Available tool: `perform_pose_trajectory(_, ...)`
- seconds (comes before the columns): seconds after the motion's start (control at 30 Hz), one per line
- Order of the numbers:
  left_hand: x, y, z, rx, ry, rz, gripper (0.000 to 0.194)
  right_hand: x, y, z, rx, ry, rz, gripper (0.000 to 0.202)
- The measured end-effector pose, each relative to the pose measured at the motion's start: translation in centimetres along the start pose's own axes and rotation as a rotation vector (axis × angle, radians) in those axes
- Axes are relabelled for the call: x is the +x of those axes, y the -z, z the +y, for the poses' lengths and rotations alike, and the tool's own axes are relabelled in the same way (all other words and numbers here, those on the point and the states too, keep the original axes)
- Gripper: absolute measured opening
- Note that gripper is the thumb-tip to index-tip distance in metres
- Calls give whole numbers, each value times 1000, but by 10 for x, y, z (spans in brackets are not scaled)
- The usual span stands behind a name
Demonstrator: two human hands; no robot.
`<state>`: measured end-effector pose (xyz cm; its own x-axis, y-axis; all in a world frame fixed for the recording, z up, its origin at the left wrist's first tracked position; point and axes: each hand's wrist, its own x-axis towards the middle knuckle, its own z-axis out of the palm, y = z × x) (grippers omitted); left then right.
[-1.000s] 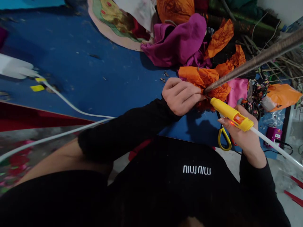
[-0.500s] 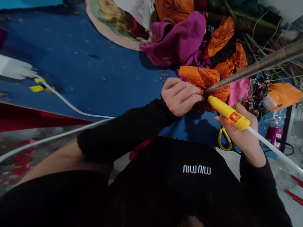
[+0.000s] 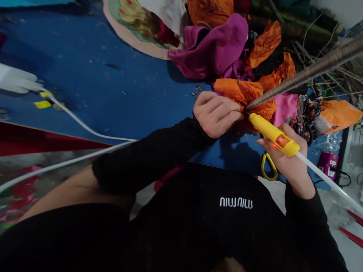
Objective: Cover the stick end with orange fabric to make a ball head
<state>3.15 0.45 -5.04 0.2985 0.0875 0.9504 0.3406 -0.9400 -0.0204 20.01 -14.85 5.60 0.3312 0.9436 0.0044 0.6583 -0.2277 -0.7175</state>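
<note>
My left hand [image 3: 217,115] is closed, its fingertips pinched at the lower end of a long brown stick [image 3: 306,77]. The stick slants up to the right, out of view. Orange patterned cloth [image 3: 239,90] lies bunched right behind these fingertips; the exact grip point is partly hidden. In my right hand [image 3: 289,160] is a yellow hot glue gun [image 3: 265,126] with a lit red light and a white glue stick [image 3: 326,175] running out of its back end. Its nozzle points at the stick's end, close to my left fingertips; whether they touch I cannot tell.
Purple cloth [image 3: 212,49] and a round scalloped mat [image 3: 127,36] lie on the blue table [image 3: 85,75]. Yellow-handled scissors [image 3: 269,168] sit by the near edge, a purple power socket [image 3: 328,164] at right. A white cable [image 3: 85,126] crosses the left. Twigs [image 3: 340,71] are piled far right.
Both hands stay almost in place. The upper part of the stick has shifted slightly, and my right forearm has moved a little to the left.
</note>
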Motion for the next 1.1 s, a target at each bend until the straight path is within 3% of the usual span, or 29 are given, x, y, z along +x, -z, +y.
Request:
perform_pose_trajectory(0.2, -17, -1, 1, -70, 108, -215, 23, -3, 5, 1, -78, -56, -25, 49)
perform_pose_trajectory(0.8, -27, -3, 3, -196, 249, -335, 34, -6, 8, -1, -9, -65, 39, 56)
perform_pose_trajectory(1.1, -30, -5, 3, -181, 259, -353, 26, -12, 9, 12, 50, -12, -56, 38)
